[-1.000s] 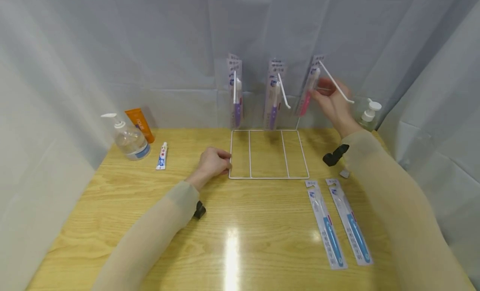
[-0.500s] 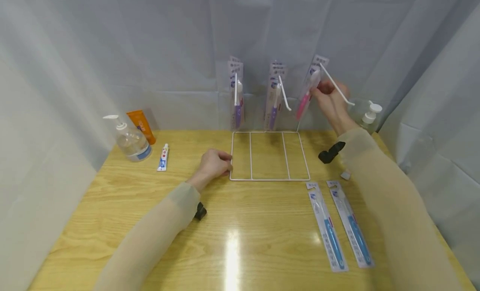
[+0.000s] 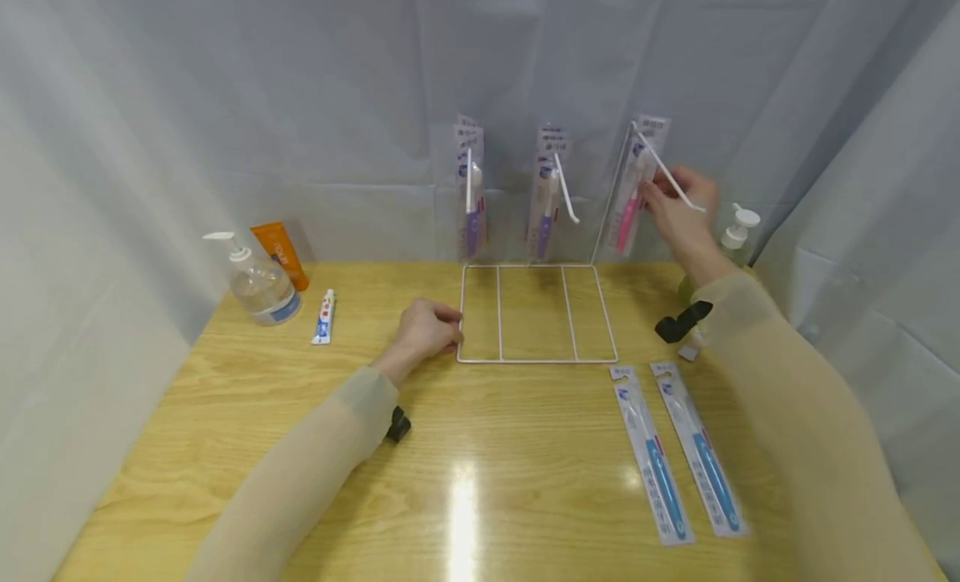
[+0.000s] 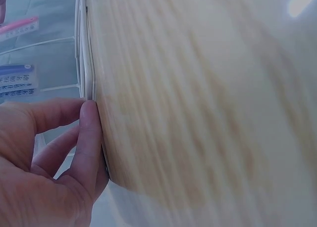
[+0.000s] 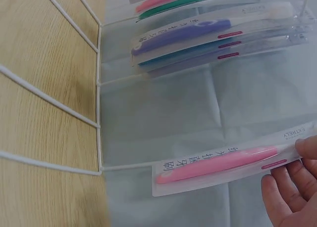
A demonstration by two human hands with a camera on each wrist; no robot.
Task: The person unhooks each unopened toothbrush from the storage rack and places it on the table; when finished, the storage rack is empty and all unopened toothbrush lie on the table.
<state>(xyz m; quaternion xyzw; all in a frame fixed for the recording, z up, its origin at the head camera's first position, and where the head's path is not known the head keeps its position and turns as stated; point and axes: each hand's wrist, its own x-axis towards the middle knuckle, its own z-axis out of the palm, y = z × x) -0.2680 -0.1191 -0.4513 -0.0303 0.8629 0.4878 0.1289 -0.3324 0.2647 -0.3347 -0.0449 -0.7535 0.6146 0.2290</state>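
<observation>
**Pink toothbrush pack on right-hand hook**

My right hand (image 3: 678, 207) pinches the top of the pink toothbrush pack (image 3: 632, 200) at the wire rack's (image 3: 536, 358) rightmost hook (image 3: 670, 170). The pack feels light, a thin flexible plastic sleeve, slick, so I'd grip near the hang-hole card. My left hand (image 3: 426, 328), fingers curled, presses the rack's left base edge. Versus a half-second ago, the pack hangs straighter and closer to the rack's back; my left hand is unchanged.
</observation>
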